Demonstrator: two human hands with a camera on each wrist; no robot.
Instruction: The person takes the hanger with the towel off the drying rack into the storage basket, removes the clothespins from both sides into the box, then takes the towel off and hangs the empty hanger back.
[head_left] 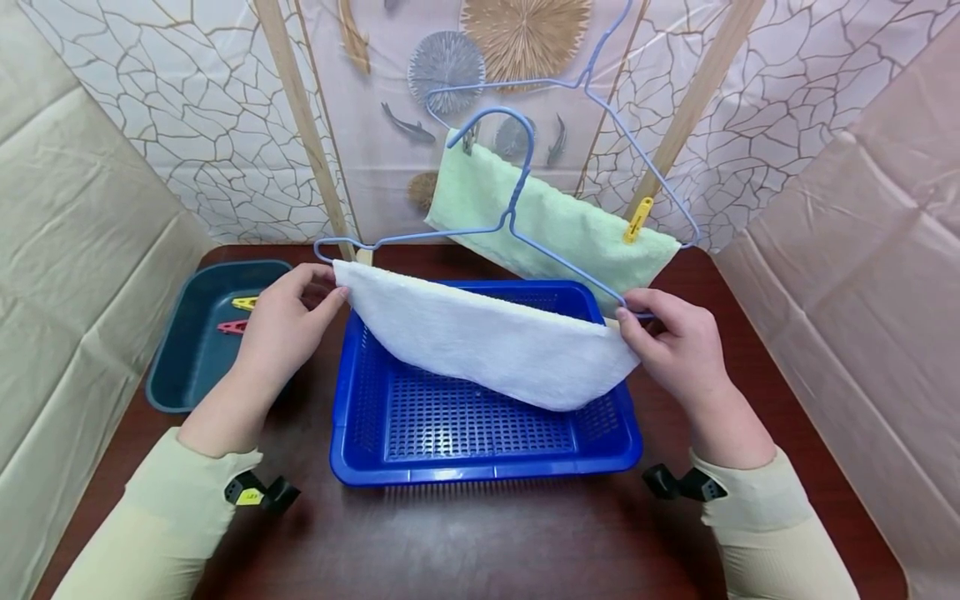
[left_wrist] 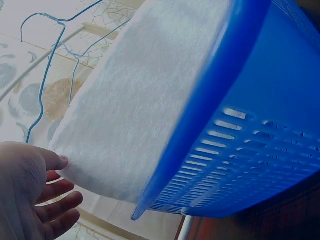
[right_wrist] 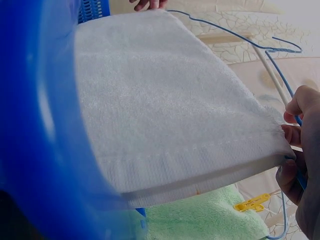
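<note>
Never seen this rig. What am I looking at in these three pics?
No machine: a person's bare hands. The wide picture is from a head camera looking down; the other two are from the left-wrist camera and right-wrist camera. The left hand pinches one corner of a white towel; the right hand grips its other end plus a hanger. The table bears a blue basket and a tray with clips. Behind, a green towel hangs clipped to a second hanger.

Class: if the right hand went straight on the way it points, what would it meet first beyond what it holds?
Probably the green towel, hanging behind the white towel and the nearer blue hanger that the right hand grips; how far behind is hard to judge.
</note>
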